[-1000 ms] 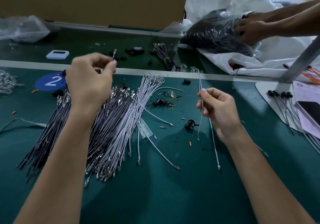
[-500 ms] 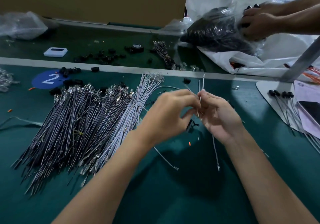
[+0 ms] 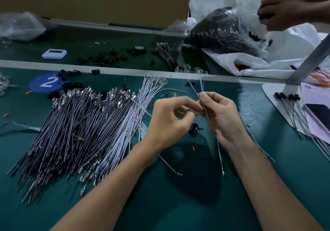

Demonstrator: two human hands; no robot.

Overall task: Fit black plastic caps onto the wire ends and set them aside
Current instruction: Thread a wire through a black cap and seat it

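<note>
Both hands meet low over the green bench (image 3: pixel 178 213). The right hand (image 3: pixel 225 118) has its fingers curled around a few thin wires (image 3: pixel 220 156), with the thumb pressed against them. The wires stick up past the fingertips, and below the palm they hang down until their metal tips nearly reach the bench.

The left hand (image 3: pixel 171 121) is curled too. Its thumb and forefinger pinch at the same wires just beside the right thumb. I cannot tell whether a cap sits between those fingertips.

A single black cap (image 3: pixel 193 128) lies on the bench just beneath the gap between the two hands. More loose black caps (image 3: pixel 70 73) are scattered beyond the left hand, near a round blue sticker marked 2 (image 3: pixel 47 82).

A big heap of wires (image 3: pixel 89 129) fans out across the bench to the left of the left hand. The strands nearest the hand are pale and those farther off are darker.

Well to the right of the right hand, a small row of capped wires (image 3: pixel 287 96) lies with its black ends on a white base plate (image 3: pixel 273 95), next to a phone (image 3: pixel 319 112).

Far beyond the right hand is a clear bag of black parts (image 3: pixel 223 32), and another person's hands (image 3: pixel 285 7) are busy above it. A small white device (image 3: pixel 54 53) and a roll of black tape (image 3: pixel 140 49) sit far beyond the left hand.
</note>
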